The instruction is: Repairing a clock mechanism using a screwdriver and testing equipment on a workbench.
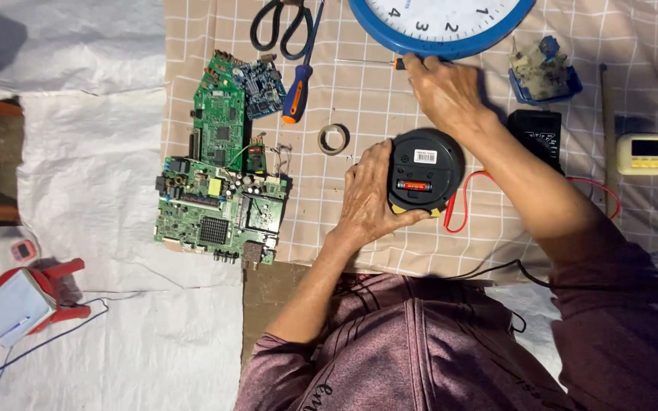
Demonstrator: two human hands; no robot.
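Clock (425, 169) cupped against left hand (367, 199)

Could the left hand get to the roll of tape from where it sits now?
Probably yes. The left hand rests on the round black device, and the roll of tape lies just beyond its fingers on bare checked cloth, nothing between.

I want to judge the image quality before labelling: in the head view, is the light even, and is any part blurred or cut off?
Head view: light soft and fairly even, with only weak shadows beside the left hand and right hand; the round black device is sharp; the blue wall clock is cut by the top edge; the white sheet looks slightly overexposed.
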